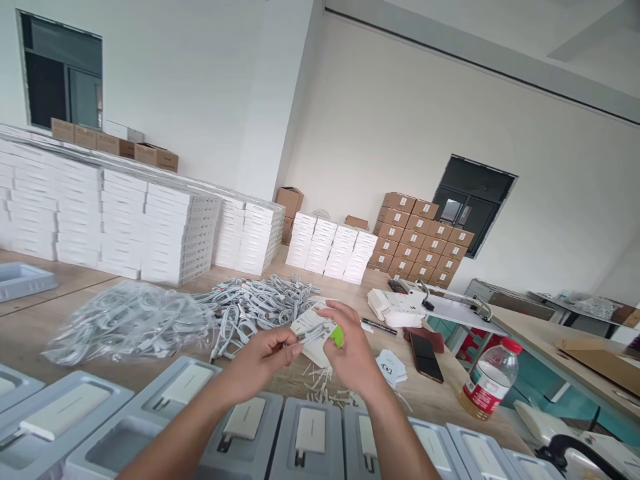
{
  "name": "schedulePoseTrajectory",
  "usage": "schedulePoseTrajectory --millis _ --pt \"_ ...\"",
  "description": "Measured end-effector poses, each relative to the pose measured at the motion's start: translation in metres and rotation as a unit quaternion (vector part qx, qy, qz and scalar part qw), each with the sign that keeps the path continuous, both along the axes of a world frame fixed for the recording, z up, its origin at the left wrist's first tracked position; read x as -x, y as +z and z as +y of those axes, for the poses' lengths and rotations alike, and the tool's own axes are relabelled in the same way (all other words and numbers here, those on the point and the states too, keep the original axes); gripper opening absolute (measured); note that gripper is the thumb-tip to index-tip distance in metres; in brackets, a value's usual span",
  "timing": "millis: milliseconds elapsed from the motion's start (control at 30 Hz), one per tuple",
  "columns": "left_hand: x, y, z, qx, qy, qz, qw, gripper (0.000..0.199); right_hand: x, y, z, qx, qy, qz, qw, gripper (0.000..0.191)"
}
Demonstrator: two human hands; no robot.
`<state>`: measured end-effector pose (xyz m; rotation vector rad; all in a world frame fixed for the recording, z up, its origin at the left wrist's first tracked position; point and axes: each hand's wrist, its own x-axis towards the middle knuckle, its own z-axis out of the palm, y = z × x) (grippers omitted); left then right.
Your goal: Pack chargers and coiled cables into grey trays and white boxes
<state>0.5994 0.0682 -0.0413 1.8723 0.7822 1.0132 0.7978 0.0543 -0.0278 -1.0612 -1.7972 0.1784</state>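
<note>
My left hand (pixel 273 353) is closed, its thumb and fingers pinching one end of a light grey bundled cable (pixel 311 333). My right hand (pixel 353 347) is curled around the other side of that cable, index finger above and thumb below. A bright green thing (pixel 338 335) shows between its thumb and fingers; its kind is hidden. Under the hands lies a white printed sheet or card (pixel 316 353). Behind them is a heap of grey coiled cables (pixel 255 300). Thin white strips (pixel 325 383) are scattered on the table just below.
Along the front stand grey trays (pixel 285 440) with white chargers (pixel 310 430). Left lies a plastic bag of cables (pixel 135 323); white boxes (pixel 165 227) are stacked behind. Right are a phone (pixel 426 357), white cards (pixel 391 367), a pen (pixel 380 327) and a red-capped bottle (pixel 493 380).
</note>
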Motion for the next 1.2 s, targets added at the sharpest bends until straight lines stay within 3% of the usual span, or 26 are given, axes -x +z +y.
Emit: schedulePoseTrajectory --millis 100,167,333,467,567,667,867,1033,1200 --pt "0.000 -0.001 -0.001 -0.089 0.042 0.034 0.995 0.027 -0.008 -0.001 0.005 0.055 0.027 0.003 0.998 0.046" --pt "0.000 -0.004 0.001 -0.108 0.069 0.032 0.991 0.021 -0.010 -0.001 0.007 0.076 0.028 -0.001 0.997 0.042" --pt "-0.002 -0.011 0.004 -0.021 0.069 -0.048 0.996 0.012 -0.007 0.001 0.006 0.076 0.042 0.003 0.996 0.034" --pt "-0.004 -0.008 0.003 0.051 0.031 -0.127 0.990 0.032 0.000 0.001 0.005 0.041 0.025 0.008 0.999 0.021" --pt "-0.004 -0.005 0.002 0.101 -0.006 -0.078 0.992 0.036 0.006 -0.001 0.004 0.009 0.030 -0.032 0.999 0.023" --pt "-0.003 -0.004 0.002 0.108 -0.020 0.006 0.994 0.032 0.009 -0.003 0.004 -0.015 0.001 -0.117 0.993 0.025" --pt "0.002 -0.004 0.003 0.054 0.003 0.052 0.997 0.034 0.012 -0.001 -0.003 -0.075 -0.128 -0.252 0.956 0.015" --pt "0.002 -0.005 0.002 0.042 0.035 0.055 0.997 0.034 0.019 0.004 -0.015 -0.014 -0.169 -0.277 0.946 0.013" --pt "-0.003 -0.013 0.006 0.033 0.067 -0.001 0.997 0.028 0.026 0.006 -0.020 0.017 -0.182 -0.272 0.945 0.010"
